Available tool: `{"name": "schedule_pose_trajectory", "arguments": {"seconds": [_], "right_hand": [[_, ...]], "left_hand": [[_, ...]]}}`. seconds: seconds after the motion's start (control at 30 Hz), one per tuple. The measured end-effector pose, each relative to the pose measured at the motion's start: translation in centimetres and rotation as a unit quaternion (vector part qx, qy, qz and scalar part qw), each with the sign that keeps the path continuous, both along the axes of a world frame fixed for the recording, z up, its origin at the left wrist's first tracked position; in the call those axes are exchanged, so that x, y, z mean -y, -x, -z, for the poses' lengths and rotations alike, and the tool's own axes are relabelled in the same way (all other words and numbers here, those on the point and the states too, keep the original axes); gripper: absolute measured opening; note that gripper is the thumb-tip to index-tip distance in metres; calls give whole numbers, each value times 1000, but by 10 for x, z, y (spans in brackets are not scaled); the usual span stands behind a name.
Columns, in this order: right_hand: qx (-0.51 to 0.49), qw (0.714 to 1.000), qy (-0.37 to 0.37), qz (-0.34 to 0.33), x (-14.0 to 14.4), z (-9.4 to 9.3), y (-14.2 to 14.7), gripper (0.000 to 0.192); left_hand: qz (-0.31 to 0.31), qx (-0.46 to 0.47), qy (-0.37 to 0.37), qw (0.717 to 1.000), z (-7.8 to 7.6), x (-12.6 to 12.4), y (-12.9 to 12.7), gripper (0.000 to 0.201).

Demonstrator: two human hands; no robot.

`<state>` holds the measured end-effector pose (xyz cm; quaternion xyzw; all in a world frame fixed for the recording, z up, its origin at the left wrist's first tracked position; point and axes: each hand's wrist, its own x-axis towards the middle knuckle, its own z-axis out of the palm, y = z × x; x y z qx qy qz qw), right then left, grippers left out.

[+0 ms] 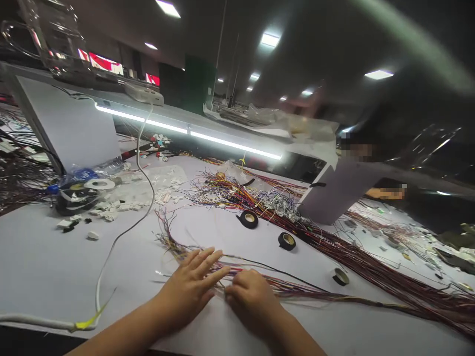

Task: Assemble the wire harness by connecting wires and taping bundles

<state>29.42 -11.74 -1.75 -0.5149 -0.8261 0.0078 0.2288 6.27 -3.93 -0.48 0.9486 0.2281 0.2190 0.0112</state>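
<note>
My left hand (191, 284) lies palm down with its fingers apart over a bundle of thin colored wires (289, 285). Loose wire ends (170, 240) fan out beyond its fingertips, toward the back left. Beside it, my right hand (254, 296) is closed, with curled fingers at the near side of the same bundle. Wires appear to run into its grip, though the fingers hide just which strands. From there the bundle stretches away to the right along the table. A dark wire (274, 267) arcs past just behind both hands.
Rolls of black tape (287, 241) lie behind the bundle, and another roll (340, 277) stands to the right. A thick wire harness (356, 254) crosses the table diagonally. White connectors (107, 210) and a white cable (126, 232) lie left. A co-worker's arm (386, 193) shows behind a divider (334, 190).
</note>
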Motion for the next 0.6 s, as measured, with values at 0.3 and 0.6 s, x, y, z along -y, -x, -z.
{"name": "schedule_pose_trajectory", "arguments": {"seconds": [0.3,0.6], "right_hand": [[-29,981,169,93,-56,-25,-6,26],[-376,888,189,186,-89,5,-18,31]], "left_hand": [[57,-115,38,991,0,-40,-15,13],[-196,-88,-81,973,-21,-77,52,14]]}}
